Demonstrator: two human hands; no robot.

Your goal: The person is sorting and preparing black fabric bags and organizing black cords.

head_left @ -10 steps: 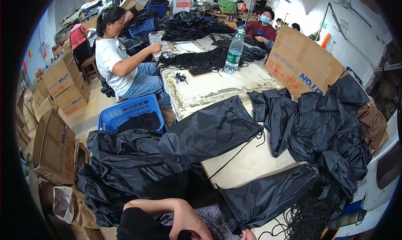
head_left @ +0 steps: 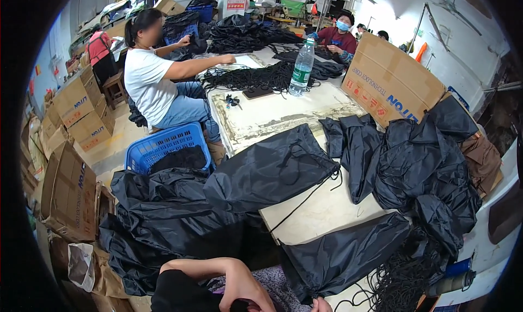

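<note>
At the lower edge, my right hand [head_left: 321, 305] shows only its fingertips, pinched on the bottom corner of a black drawstring bag [head_left: 348, 252]. This bag lies slantwise over the near end of the table. To its left, my left hand [head_left: 245, 285] bends downward in front of patterned purple cloth [head_left: 275, 282]; its fingers run out of the picture, so what they hold is hidden. A second black drawstring bag [head_left: 272, 167] lies flat farther up, its cord trailing over the pale board [head_left: 305, 216].
Black bags [head_left: 419, 154] are heaped at the right, above a tangle of black cords [head_left: 406, 276]. More black fabric [head_left: 180, 225] drapes at the left by a blue basket [head_left: 163, 148]. A water bottle [head_left: 301, 69] and a carton [head_left: 395, 78] stand on the table. Two co-workers sit beyond.
The co-worker at the left has stretched one arm farther over the table and raised the other hand by dark cloth. My hands and the bag look nearly unmoved.
</note>
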